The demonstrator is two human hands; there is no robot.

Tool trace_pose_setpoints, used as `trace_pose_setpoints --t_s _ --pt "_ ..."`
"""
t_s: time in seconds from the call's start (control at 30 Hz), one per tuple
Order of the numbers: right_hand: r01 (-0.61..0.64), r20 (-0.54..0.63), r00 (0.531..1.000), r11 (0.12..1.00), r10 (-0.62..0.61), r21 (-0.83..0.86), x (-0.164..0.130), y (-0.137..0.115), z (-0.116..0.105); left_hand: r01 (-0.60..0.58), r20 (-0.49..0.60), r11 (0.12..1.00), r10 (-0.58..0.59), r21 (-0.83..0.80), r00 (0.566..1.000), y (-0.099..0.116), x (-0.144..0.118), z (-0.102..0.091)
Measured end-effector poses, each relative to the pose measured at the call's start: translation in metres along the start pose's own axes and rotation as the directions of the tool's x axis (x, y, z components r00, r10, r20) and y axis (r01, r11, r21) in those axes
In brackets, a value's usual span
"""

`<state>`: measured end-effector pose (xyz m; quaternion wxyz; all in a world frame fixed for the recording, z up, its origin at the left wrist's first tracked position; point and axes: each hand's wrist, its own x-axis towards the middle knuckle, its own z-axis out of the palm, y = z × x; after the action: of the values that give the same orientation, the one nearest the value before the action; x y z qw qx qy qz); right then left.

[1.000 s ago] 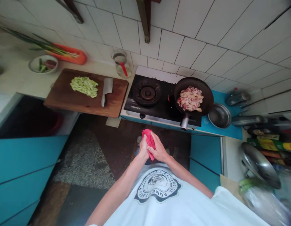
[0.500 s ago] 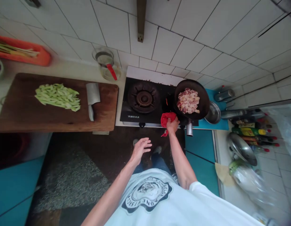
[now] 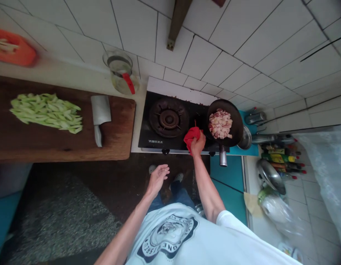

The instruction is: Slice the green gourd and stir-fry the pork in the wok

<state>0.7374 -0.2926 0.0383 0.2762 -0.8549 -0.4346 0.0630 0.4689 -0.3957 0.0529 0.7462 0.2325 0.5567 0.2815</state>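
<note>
Red cloth [image 3: 191, 138] beside pan [image 3: 236, 123] of meat [image 3: 220, 124]

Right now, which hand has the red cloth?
The right hand, at the stove, grips the red cloth; the left hand is open, empty, nearer the shirt.

White wall tiles [image 3: 137, 33] rise above teal cabinets [image 3: 228, 200] and speckled flooring [image 3: 62, 209].

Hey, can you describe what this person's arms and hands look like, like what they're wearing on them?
The left hand and right hand are both ungloved, with no watch visible. A short white sleeve covers the right upper arm; the left sleeve isn't visible. The white shirt has a dark rounded print with lettering.
</note>
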Motion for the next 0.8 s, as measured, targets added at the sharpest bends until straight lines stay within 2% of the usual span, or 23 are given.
trace_pose_setpoints --t_s 0.1,0.17,0.23,0.3,0.37,0.43,0.47,0.57,0.63,0.7,0.8 --pt "0.082 -0.117 0.991 0.992 -0.071 0.096 -0.027 -0.009 -0.024 -0.137 0.011 0.991 0.137 0.003 0.99 0.016 0.009 0.018" --pt "0.093 -0.138 0.988 0.986 -0.073 0.14 -0.046 -0.012 -0.041 -0.223 0.032 0.975 0.223 -0.016 0.974 0.03 0.016 0.038" --pt "0.078 -0.133 0.99 0.983 -0.056 0.167 -0.061 -0.015 -0.054 -0.246 0.07 0.966 0.251 -0.075 0.965 0.043 0.023 0.06" --pt "0.074 -0.096 0.994 0.977 -0.056 0.202 -0.071 -0.019 -0.062 -0.188 0.128 0.967 0.211 -0.17 0.969 0.055 0.03 0.081" --pt "0.092 -0.022 0.996 0.964 -0.089 0.249 -0.077 -0.025 -0.068 -0.08 0.232 0.958 0.147 -0.277 0.962 0.064 0.037 0.096" --pt "0.156 0.085 0.979 0.948 -0.186 0.277 -0.08 -0.033 -0.074 0.023 0.335 0.926 0.113 -0.376 0.935 0.07 0.041 0.106" --pt "0.207 0.14 0.958 0.942 -0.25 0.265 -0.081 -0.039 -0.078 0.052 0.347 0.903 0.111 -0.428 0.931 0.073 0.042 0.108" --pt "0.366 0.31 0.863 0.917 -0.398 0.16 -0.083 -0.055 -0.094 0.07 0.232 0.819 0.079 -0.57 0.97 0.078 0.041 0.114" --pt "0.405 0.398 0.818 0.907 -0.416 0.117 -0.081 -0.065 -0.107 0.089 0.184 0.779 0.035 -0.62 0.982 0.084 0.035 0.117" --pt "0.4 0.435 0.799 0.907 -0.414 0.13 -0.071 -0.074 -0.12 0.139 0.259 0.782 0.029 -0.607 0.966 0.096 0.023 0.12" --pt "0.372 0.357 0.831 0.904 -0.426 0.213 -0.024 -0.091 -0.137 0.09 0.404 0.851 0.149 -0.517 0.902 0.125 0.004 0.12"
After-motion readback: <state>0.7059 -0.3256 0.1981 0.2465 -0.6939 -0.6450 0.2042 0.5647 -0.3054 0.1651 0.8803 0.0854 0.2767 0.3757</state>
